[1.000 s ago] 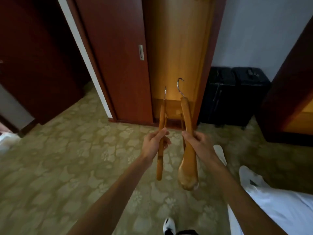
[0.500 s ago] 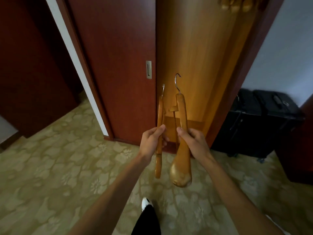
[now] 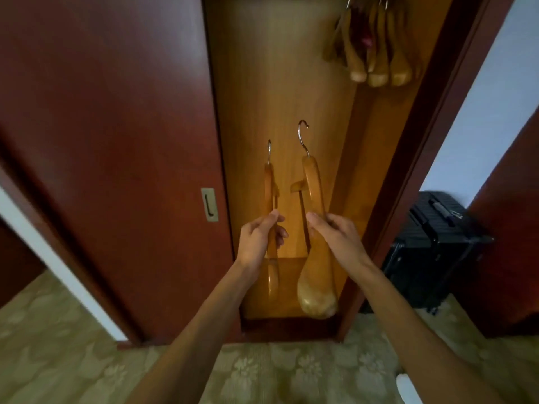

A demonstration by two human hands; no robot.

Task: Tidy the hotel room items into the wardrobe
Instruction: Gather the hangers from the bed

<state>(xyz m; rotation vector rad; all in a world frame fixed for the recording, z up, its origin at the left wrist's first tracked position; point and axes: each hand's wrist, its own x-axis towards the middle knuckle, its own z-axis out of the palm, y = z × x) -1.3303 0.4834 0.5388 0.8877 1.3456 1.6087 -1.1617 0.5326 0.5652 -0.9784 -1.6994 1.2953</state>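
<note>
Closer to the wardrobe [image 3: 280,83] than half a second ago: its open compartment now fills the middle of view, the carpet [image 3: 73,345] has dropped to the lower edge, and a cluster of hung hangers [image 3: 376,51] has come into sight at upper right. My left hand [image 3: 256,240] grips the left hanger [image 3: 269,199], fingers and thumb curled round its lower wooden arm. My right hand [image 3: 335,237] grips the right hanger [image 3: 313,193] the same way, fingers wrapped about its mid-length. Both hangers are seen edge-on, long axis near vertical, metal hooks pointing up, rounded shoulder ends pointing down toward the wardrobe floor. Right hanger hook sits higher than the left one; its broad lower end hangs below my hand. The two hangers are side by side, near each other but apart, held in front of the open compartment. Wardrobe contents: the hung hangers at top right, shoulder ends down; something reddish among them, too blurred to identify. Sliding door [image 3: 116,141] covers the left part, with a recessed metal pull [image 3: 209,204] near its edge. Black suitcase [image 3: 431,246] stands on the carpet right of the wardrobe.
</note>
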